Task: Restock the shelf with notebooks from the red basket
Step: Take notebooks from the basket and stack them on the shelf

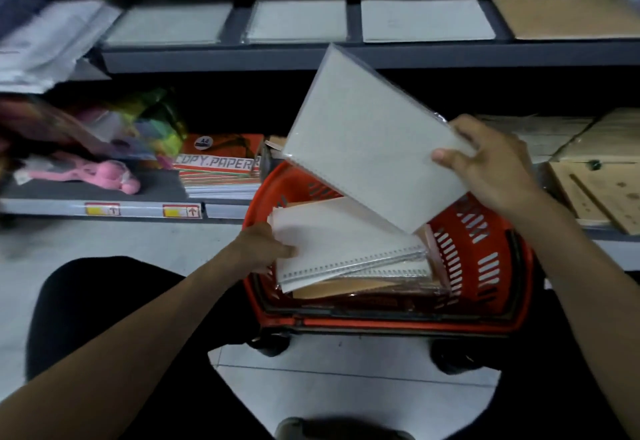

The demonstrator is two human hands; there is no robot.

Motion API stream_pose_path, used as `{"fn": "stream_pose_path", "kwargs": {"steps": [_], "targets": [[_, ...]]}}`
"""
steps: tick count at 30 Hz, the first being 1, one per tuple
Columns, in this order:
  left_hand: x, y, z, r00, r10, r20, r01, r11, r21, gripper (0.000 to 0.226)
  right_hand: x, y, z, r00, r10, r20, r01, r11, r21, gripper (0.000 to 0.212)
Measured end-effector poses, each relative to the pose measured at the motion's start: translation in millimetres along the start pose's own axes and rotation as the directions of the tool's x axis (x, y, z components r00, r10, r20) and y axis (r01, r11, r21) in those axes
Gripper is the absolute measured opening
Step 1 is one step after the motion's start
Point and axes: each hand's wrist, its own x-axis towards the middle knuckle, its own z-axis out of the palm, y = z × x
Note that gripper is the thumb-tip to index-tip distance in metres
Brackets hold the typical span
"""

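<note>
Left hand point(266, 249) grips the near-left edge of the notebook stack point(349, 249) in the red basket point(478, 259). Right hand point(491, 159) holds one notebook point(374, 138) tilted, long axis pointing far-left toward the shelf point(221, 59), so the right hand is nearer the shelf.

Basket point(485, 266) on floor before shelf point(242, 59), notebooks stacked point(346, 249) inside, one notebook point(374, 135) held above it, copy paper point(221, 166) left, on lower shelf.
</note>
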Motion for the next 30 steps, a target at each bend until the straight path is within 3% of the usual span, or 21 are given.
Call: {"fn": "stream_pose_path", "kwargs": {"steps": [2, 4, 8, 10, 12, 14, 15, 17, 20, 22, 27, 30], "targets": [[2.8, 6.7, 9.3, 0.999, -0.002, 0.036, -0.006, 0.974, 0.227, 0.084, -1.6, 0.6, -2.5, 1.0, -0.006, -0.013, 0.006, 1.0, -0.004, 0.02], [4.7, 11.3, 15.8, 0.999, -0.014, 0.052, 0.001, 0.97, 0.245, 0.107, -4.2, 2.7, -4.4, 1.0, -0.01, -0.024, 0.009, 1.0, -0.02, 0.021], [13.3, 13.9, 9.0, 0.987, 0.124, -0.101, -0.081, 0.933, 0.35, 0.117, -5.3, 7.9, -8.2, 1.0, -0.017, -0.025, 0.016, 0.998, -0.062, 0.023], [19.3, 16.7, 1.3, 0.957, 0.217, -0.192, -0.173, 0.959, 0.225, 0.109, -5.4, 9.0, -10.9, 0.999, -0.027, -0.023, 0.025, 0.997, -0.073, 0.021], [21.6, 24.6, -6.6, 0.964, 0.179, -0.195, -0.195, 0.979, -0.065, 0.08, -4.2, 8.8, -14.5, 1.0, -0.029, -0.011, 0.029, 0.999, -0.04, 0.019], [17.1, 35.9, -14.9, 0.992, 0.109, -0.061, -0.125, 0.909, -0.397, 0.04, -0.6, 10.3, -19.0, 0.999, -0.022, 0.036, 0.02, 0.999, 0.048, 0.018], [13.2, 40.4, -18.7, 0.992, 0.127, -0.012, -0.116, 0.86, -0.498, 0.031, 2.5, 12.3, -21.8, 0.997, -0.024, 0.072, 0.017, 0.995, 0.099, 0.017], [7.5, 46.8, -27.6, 0.967, 0.254, 0.012, -0.192, 0.761, -0.62, 0.038, 9.1, 18.2, -25.8, 0.988, -0.043, 0.151, 0.016, 0.984, 0.175, 0.013], [2.8, 52.4, -41.3, 0.868, 0.496, 0.015, -0.374, 0.675, -0.636, 0.054, 15.9, 25.9, -19.5, 0.968, -0.044, 0.247, -0.011, 0.975, 0.22, 0.01], [5.9, 52.5, -46.7, 0.801, 0.598, 0.028, -0.451, 0.634, -0.628, 0.054, 20.0, 32.2, -7.4, 0.974, -0.022, 0.224, -0.03, 0.974, 0.225, 0.013], [14.1, 44.4, -48.8, 0.754, 0.65, 0.094, -0.43, 0.597, -0.677, 0.055, 24.6, 50.9, 26.5, 0.96, 0.046, 0.275, -0.084, 0.988, 0.129, 0.012], [16.0, 44.6, -49.3, 0.758, 0.641, 0.124, -0.405, 0.61, -0.681, 0.046, 19.8, 54.2, 45.7, 0.915, 0.093, 0.393, -0.199, 0.951, 0.236, 0.017]]}}
